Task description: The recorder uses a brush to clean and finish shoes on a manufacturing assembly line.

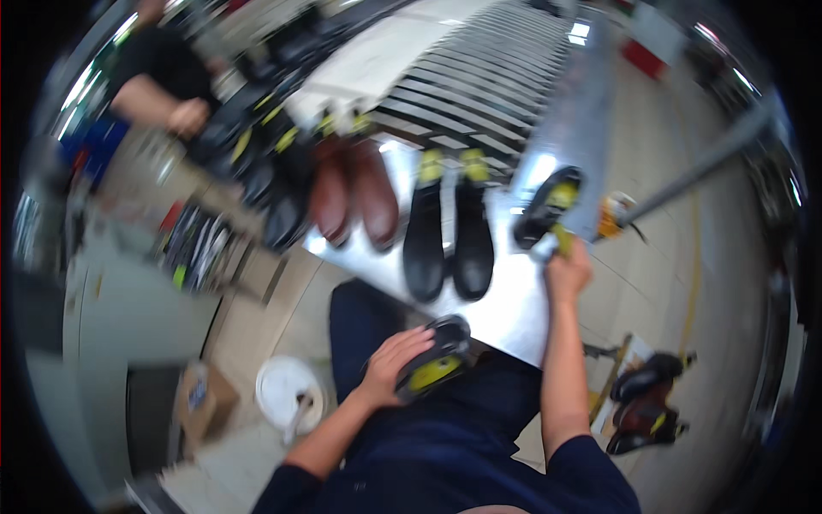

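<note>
Head view: the left hand [396, 360] is clamping its fingers on the handheld shoe [449, 336], a black one with a yellow patch, nearer the body than the black pair [423, 244]. Its thumb is not showing (so I am not able to tell how firm the hold is). If the fingers are bearing mainly on one side, the shoe could be twisting loose and dropping.

To the right of the black pair, the right hand [569, 272] seems to be pinching a small yellow-green piece [562, 239] in bent fingers. Blur is hiding what the piece is and whether it is touching the lone shoe [548, 206], which is lying just past the fist, also right of the black pair. With the hand sitting so near, a careless turn of the wrist could be knocking that shoe off the worktop [512, 324].

Farther out, the brown pair [374, 195] is standing just left of the black pair, and dark shoes [278, 193] are crowding farther left. A shove from that side could be pressing brown against black and scuffing both. Beyond the black pair, rollers [479, 81] are stretching away; a co-worker's hand [188, 117] is showing to the far left.
</note>
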`<action>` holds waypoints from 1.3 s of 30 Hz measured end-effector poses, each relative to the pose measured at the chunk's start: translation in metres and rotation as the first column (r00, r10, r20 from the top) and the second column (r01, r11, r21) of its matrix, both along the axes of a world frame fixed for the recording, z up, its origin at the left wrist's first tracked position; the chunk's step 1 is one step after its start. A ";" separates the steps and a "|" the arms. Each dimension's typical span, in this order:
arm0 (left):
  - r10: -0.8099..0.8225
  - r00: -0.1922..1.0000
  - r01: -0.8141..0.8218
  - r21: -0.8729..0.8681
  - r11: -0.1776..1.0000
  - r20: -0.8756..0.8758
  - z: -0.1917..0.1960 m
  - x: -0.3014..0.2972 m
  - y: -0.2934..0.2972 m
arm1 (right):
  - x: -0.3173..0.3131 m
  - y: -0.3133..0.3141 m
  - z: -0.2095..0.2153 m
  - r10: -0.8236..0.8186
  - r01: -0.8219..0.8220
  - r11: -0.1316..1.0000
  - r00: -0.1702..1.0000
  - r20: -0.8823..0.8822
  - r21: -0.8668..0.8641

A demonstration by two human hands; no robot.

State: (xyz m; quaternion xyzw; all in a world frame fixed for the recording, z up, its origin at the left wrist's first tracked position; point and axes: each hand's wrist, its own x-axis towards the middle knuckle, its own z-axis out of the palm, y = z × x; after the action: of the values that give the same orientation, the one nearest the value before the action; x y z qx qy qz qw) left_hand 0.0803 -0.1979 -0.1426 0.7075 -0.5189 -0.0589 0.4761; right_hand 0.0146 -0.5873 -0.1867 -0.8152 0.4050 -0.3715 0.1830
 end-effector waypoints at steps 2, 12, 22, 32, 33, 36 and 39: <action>-0.064 0.997 0.064 -0.011 0.998 -0.051 -0.007 0.005 -0.007 | -0.016 -0.017 -0.010 -0.069 0.064 0.991 0.997 -0.036 -0.114; 0.042 0.999 -0.040 0.056 0.998 -0.027 -0.009 0.011 -0.013 | 0.018 -0.003 0.010 -0.056 -0.200 0.820 0.904 0.424 0.536; 0.027 0.999 -0.025 0.072 0.997 -0.029 -0.026 -0.009 -0.014 | -0.010 0.116 0.057 -0.256 -0.749 0.095 0.618 0.744 0.655; 0.029 1.000 -0.030 0.075 0.997 0.008 -0.039 -0.005 -0.004 | 0.022 0.144 0.033 -0.448 -0.847 0.048 0.455 0.770 0.529; 0.034 0.999 -0.035 0.060 0.998 0.005 -0.040 -0.004 -0.004 | 0.023 0.145 0.032 -0.471 -0.848 0.049 0.446 0.761 0.527; 0.016 0.998 -0.019 0.060 0.998 0.056 -0.039 -0.001 -0.006 | 0.018 0.155 0.033 -0.255 -0.854 0.216 0.419 0.871 0.474; 0.011 1.000 -0.011 0.034 0.999 0.024 -0.035 -0.005 -0.012 | 0.021 0.158 0.041 -0.171 -0.827 0.242 0.478 0.862 0.507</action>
State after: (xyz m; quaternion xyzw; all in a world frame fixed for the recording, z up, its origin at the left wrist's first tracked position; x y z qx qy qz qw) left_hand 0.0753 -0.2094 -0.1777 0.7190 -0.5195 -0.0569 0.4582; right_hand 0.0360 -0.4295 -0.1460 -0.3645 0.1853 -0.3305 0.8506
